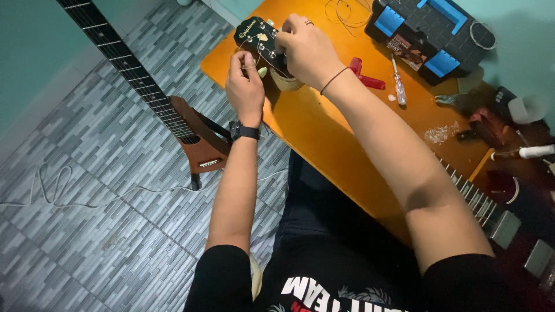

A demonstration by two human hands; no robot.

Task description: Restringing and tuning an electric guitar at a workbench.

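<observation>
Left hand (245,86) pinches a string (267,58) beside the black headstock (258,38); right hand (306,49) grips its far-side tuner. String is best kept taut while winding.

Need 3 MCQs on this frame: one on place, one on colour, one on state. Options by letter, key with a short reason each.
1. Where does the screwdriver lie?
A. on the orange table
B. on the tiled floor
C. inside the toolbox

2. What colour are the latches of the black toolbox?
A. red
B. blue
C. yellow

3. What is the left hand doing?
A. resting flat on the table
B. pinching a thin guitar string at the black headstock
C. holding the screwdriver

Key: 1 A, it lies on the tabletop right of the red tool. 2 B, the latches are blue. 3 B, its fingers pinch the string while the right hand grips the headstock.
</observation>
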